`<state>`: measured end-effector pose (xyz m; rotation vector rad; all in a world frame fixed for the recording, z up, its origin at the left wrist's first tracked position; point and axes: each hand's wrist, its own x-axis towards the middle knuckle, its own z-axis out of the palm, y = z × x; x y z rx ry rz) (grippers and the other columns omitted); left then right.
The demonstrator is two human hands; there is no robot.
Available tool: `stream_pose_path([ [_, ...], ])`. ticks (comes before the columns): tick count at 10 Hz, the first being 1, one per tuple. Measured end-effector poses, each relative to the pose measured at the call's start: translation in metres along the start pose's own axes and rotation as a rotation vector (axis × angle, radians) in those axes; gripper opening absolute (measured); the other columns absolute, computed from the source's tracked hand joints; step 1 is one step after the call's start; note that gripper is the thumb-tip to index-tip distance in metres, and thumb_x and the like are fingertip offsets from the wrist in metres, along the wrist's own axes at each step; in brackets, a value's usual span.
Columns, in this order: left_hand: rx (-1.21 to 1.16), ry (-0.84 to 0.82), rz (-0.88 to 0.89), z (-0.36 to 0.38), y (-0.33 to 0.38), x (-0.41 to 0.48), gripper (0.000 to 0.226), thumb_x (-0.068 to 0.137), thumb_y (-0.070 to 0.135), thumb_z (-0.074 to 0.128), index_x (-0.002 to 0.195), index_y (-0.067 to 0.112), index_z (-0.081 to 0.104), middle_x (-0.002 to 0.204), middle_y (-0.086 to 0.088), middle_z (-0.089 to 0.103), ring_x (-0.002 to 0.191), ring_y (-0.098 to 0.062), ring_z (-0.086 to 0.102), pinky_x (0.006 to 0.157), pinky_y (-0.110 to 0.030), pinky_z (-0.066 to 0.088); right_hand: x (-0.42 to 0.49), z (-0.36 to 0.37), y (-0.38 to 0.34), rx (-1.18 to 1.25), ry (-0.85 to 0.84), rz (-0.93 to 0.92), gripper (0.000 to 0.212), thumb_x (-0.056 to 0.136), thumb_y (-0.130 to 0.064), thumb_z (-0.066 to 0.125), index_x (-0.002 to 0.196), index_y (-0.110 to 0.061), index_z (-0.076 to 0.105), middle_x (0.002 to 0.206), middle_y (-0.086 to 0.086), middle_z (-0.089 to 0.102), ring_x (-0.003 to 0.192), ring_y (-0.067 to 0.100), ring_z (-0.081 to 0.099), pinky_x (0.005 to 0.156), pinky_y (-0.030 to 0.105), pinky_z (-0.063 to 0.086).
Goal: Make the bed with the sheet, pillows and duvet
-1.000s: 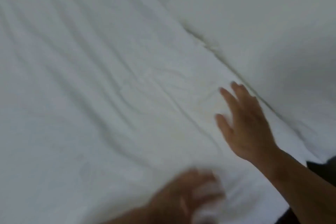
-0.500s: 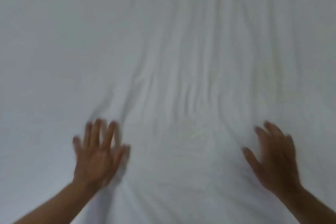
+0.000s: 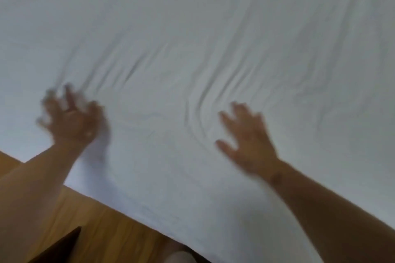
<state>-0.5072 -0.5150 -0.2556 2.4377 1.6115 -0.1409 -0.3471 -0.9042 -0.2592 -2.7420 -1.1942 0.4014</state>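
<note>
A white sheet [image 3: 213,34] covers the bed and fills most of the head view, with long wrinkles running toward me. My left hand [image 3: 71,119] lies spread on the sheet at the lower left, fingers splayed and blurred by motion. At the lower right my right hand [image 3: 248,141] rests flat on the sheet with straight fingers. A bunch of curved creases sits between the two hands. No pillow or duvet shows in this view.
The near edge of the bed runs diagonally across the bottom left. Below it is a wooden floor [image 3: 102,226]. A dark object [image 3: 62,247] lies on the floor at the bottom left, and my knee [image 3: 181,257] shows at the bottom edge.
The view has pulled back and tilted, so the bed edge and floor now show. Both hands have stayed flat on the sheet, sliding over it, and the creases between them have curved.
</note>
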Motion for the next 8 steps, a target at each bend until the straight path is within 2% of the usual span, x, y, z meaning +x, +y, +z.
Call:
stream_pose_path([
  [1, 0.082, -0.029, 0.542, 0.023, 0.064, -0.072, 0.069, 0.096, 0.056, 0.029, 0.157, 0.024, 0.021, 0.164, -0.012, 0.017, 0.151, -0.035, 0.014, 0.116, -0.065, 0.010, -0.046, -0.002, 0.039, -0.072, -0.092, 0.199, 0.084, 0.086, -0.078, 0.038, 0.156, -0.034, 0.018, 0.165, 0.010, 0.010, 0.152, 0.035, 0.011, 0.119, 0.058, 0.012],
  [2, 0.196, -0.267, 0.693, 0.067, 0.073, -0.207, 0.078, 0.095, 0.062, 0.018, 0.159, 0.018, 0.010, 0.166, -0.016, 0.000, 0.153, -0.036, -0.004, 0.116, -0.067, 0.006, -0.150, 0.017, 0.015, -0.037, -0.329, -0.325, 0.087, 0.078, -0.078, 0.045, 0.153, -0.036, 0.032, 0.162, 0.012, 0.023, 0.148, 0.038, 0.023, 0.115, 0.058, 0.018],
  [3, 0.073, -0.324, 1.353, 0.084, 0.067, -0.315, 0.071, 0.096, 0.058, 0.042, 0.156, 0.023, 0.029, 0.164, -0.013, 0.018, 0.152, -0.036, 0.012, 0.110, -0.071, 0.021, -0.206, 0.011, 0.044, 0.019, -0.252, -0.464, 0.080, 0.080, -0.071, 0.056, 0.150, -0.034, 0.041, 0.162, 0.009, 0.026, 0.148, 0.027, 0.030, 0.113, 0.050, 0.026],
  [4, 0.117, -0.240, 1.421, 0.089, 0.121, -0.332, 0.066, 0.094, 0.054, 0.047, 0.154, 0.030, 0.033, 0.164, -0.009, 0.023, 0.151, -0.036, 0.018, 0.111, -0.070, 0.020, -0.222, -0.018, 0.117, -0.003, -0.137, 0.085, 0.089, 0.083, -0.078, 0.044, 0.156, -0.038, 0.012, 0.165, 0.001, 0.001, 0.153, 0.027, 0.013, 0.119, 0.051, 0.018],
  [5, 0.371, -0.385, 0.987, 0.081, 0.153, -0.340, 0.071, 0.095, 0.066, 0.028, 0.158, 0.040, 0.007, 0.167, -0.004, -0.005, 0.153, -0.033, -0.006, 0.116, -0.068, 0.009, -0.301, -0.018, 0.176, -0.053, -0.383, 0.454, 0.104, 0.078, -0.086, 0.039, 0.145, -0.048, -0.031, 0.155, -0.007, -0.041, 0.149, 0.022, -0.025, 0.118, 0.059, 0.011],
  [6, 0.460, -0.601, 0.845, 0.071, 0.126, -0.393, 0.069, 0.094, 0.074, 0.016, 0.154, 0.048, -0.008, 0.162, 0.009, -0.026, 0.151, -0.023, -0.021, 0.119, -0.062, 0.003, -0.400, -0.014, 0.178, 0.038, -0.506, 0.427, 0.111, 0.079, -0.079, 0.050, 0.137, -0.051, -0.039, 0.148, -0.013, -0.050, 0.145, 0.016, -0.029, 0.113, 0.057, 0.028],
  [7, 0.310, -0.880, 0.591, 0.032, 0.115, -0.450, 0.067, 0.094, 0.073, 0.022, 0.155, 0.048, 0.012, 0.165, 0.015, -0.007, 0.153, -0.015, -0.008, 0.124, -0.047, 0.009, -0.440, -0.039, 0.197, 0.139, -0.587, 0.372, 0.100, 0.088, -0.061, 0.054, 0.146, -0.049, -0.027, 0.160, -0.011, -0.032, 0.152, 0.017, -0.012, 0.115, 0.038, 0.034],
  [8, -0.005, -0.810, 0.350, -0.009, 0.117, -0.484, 0.063, 0.101, 0.059, 0.033, 0.157, 0.030, 0.024, 0.165, 0.006, 0.017, 0.152, -0.015, 0.011, 0.118, -0.021, 0.012, -0.440, -0.081, 0.225, 0.233, -0.592, 0.325, 0.083, 0.091, -0.060, 0.052, 0.157, -0.039, 0.007, 0.167, -0.003, -0.001, 0.151, 0.014, 0.017, 0.119, 0.029, 0.023],
])
